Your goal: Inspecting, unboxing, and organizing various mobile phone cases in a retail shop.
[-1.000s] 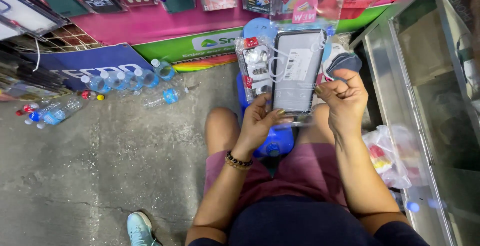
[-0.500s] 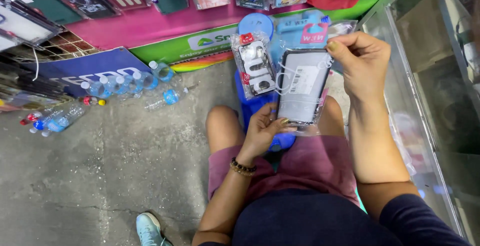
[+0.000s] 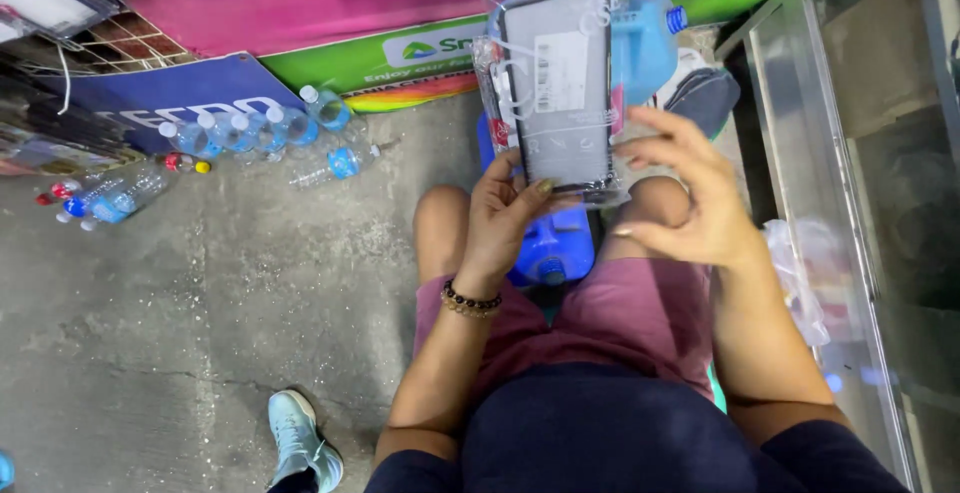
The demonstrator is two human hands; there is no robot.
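The person sits, and the camera looks down on the knees and both hands. The left hand (image 3: pixel 505 215) grasps the lower end of a phone case in a clear plastic bag (image 3: pixel 556 88); the fingers close on the left edge and the thumb presses on the front, near the bottom. The packet stands almost upright above the knees, toward 12 o'clock in the view, with a white label on its upper part. Behind it, at its left edge, a second small packet (image 3: pixel 487 93) shows only as a thin strip, and it is not possible to tell how it is held.

The right hand (image 3: pixel 690 203) is at 3 o'clock from the packet. Its fingers are spread and loose, and it grips nothing; the fingertips come just beside the right edge of the bag, but contact cannot be seen clearly. A dark bead bracelet (image 3: pixel 470 300) is around the left wrist.

Under the hands, between the knees, there is a blue plastic water jug (image 3: pixel 550 248), and a lighter blue jug (image 3: pixel 640 43) stands behind the packet at 1 o'clock. On the concrete floor (image 3: pixel 200 313), at 10 o'clock, several empty plastic bottles (image 3: pixel 250 138) lie near a coloured banner (image 3: pixel 400 53). A glass display counter (image 3: pixel 850 153) runs along the right side. A light blue shoe (image 3: pixel 300 443) is at 7 o'clock.
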